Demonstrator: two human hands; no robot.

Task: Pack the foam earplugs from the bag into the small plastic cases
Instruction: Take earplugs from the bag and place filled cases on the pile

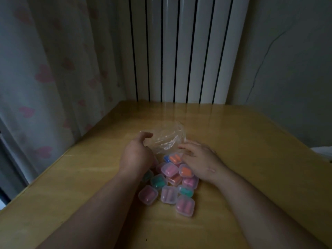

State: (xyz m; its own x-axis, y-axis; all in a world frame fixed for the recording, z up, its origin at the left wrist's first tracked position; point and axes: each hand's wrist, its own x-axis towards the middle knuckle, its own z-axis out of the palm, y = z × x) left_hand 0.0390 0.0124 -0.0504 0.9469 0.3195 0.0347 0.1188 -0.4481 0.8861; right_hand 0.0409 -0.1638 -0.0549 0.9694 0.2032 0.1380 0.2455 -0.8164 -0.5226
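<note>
Reference landmark: the bag point(168, 139), clear plastic, lying crumpled on the table point(80, 177).

1. Far left of the bag: a curtain point(45, 78) with pink hearts. It is not part of the job.
2. At the bag's left edge: my left hand point(138, 155). The thumb reaches along the plastic and the fingers curl under, out of sight. I cannot tell whether they pinch the bag or only rest against it.
3. The bag itself: it looks flat and slack, and I see no loose earplugs through it. The light is dim, so a few could be hidden in the folds.
4. Just nearer me than the bag: the cases point(168, 169), about a dozen in a loose heap between my forearms, some stacked on others. Every case I can see has its lid down and earplugs point(175, 159) inside, in pink, orange, green and blue. No empty case shows.
5. At the bag's near right corner: my right hand point(199, 159), fingers nearly straight, lying over the plastic edge and the top cases. It holds nothing.

Status, as a judgement: packing appears complete or nearly so. What remains is to check the bag for strays.
</note>
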